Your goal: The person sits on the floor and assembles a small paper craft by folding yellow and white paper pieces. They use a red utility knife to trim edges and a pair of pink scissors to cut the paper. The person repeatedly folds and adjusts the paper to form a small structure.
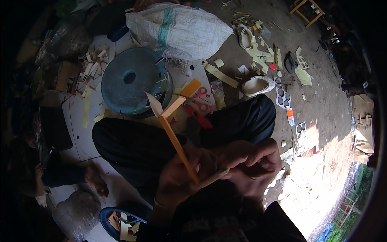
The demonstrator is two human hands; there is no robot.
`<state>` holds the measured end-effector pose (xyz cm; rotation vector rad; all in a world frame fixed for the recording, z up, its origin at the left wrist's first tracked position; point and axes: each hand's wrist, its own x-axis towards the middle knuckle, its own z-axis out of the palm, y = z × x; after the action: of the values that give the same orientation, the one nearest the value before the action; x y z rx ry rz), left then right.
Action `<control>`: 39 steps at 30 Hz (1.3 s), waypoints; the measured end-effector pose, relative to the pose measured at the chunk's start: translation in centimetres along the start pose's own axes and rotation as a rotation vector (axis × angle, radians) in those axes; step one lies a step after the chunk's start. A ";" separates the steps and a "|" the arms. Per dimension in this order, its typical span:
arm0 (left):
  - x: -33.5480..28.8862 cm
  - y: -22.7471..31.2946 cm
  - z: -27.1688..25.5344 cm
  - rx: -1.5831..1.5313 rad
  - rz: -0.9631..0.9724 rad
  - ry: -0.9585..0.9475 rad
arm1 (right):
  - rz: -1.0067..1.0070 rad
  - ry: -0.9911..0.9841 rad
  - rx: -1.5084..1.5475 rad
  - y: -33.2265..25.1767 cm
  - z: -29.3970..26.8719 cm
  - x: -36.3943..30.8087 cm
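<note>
In front of my body I hold an angular orange strip (177, 146), stiff and thin, perhaps card or wood. A short arm bends off its upper end beside a pale pointed flap, and another short arm turns off its lower end. My left hand (176, 180) is closed round the strip's lower part. My right hand (258, 163) is closed with its fingertips at the tip of the lower arm; shadow hides exactly what they pinch. Beyond the strip's upper end lie scissors (202, 107) with reddish handles, next to an orange piece (191, 87).
A round blue tub (117, 86) stands beyond my left knee, with a white sack (189, 32) behind it. White shoes (254, 86) and paper scraps (225, 77) litter the floor. A blue basket (105, 220) of offcuts is at lower left, near another person's foot (96, 182).
</note>
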<state>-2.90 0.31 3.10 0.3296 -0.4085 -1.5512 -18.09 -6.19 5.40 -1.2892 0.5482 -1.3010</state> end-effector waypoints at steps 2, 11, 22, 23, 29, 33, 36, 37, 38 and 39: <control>0.0 -0.1 0.0 -0.003 -0.003 0.028 | 0.070 0.008 0.010 0.0 -0.2 0.0; -1.2 -0.7 0.1 -0.022 -0.043 0.218 | 0.083 -0.170 -0.197 -0.1 0.8 1.6; -1.6 0.0 0.1 0.045 -0.052 0.252 | 0.325 -0.130 -0.007 -0.3 0.3 1.5; -1.5 -0.1 0.0 0.041 -0.058 0.240 | 0.389 -0.103 0.068 -0.2 0.1 1.4; -1.2 -0.8 -1.0 -0.021 -0.051 0.215 | 0.522 -0.131 0.084 0.6 -1.1 1.2; -1.8 -1.0 -1.7 0.025 -0.046 0.225 | 0.565 -0.125 0.154 1.2 -1.2 1.2; -2.0 -1.2 -2.1 0.034 -0.021 0.223 | 0.609 -0.126 0.158 1.5 -1.2 1.3; -1.9 -1.3 -2.1 0.027 -0.015 0.216 | 0.622 -0.124 0.160 1.4 -1.2 1.3; -1.9 -1.2 -2.0 0.045 -0.022 0.222 | 0.635 -0.123 0.161 1.4 -1.2 1.3; -1.9 -1.2 -2.0 0.062 -0.027 0.223 | 0.653 -0.104 0.174 1.3 -1.3 1.3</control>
<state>-2.99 2.07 0.73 0.5526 -0.2784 -1.5109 -18.37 -8.16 4.31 -0.9144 0.6918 -0.7153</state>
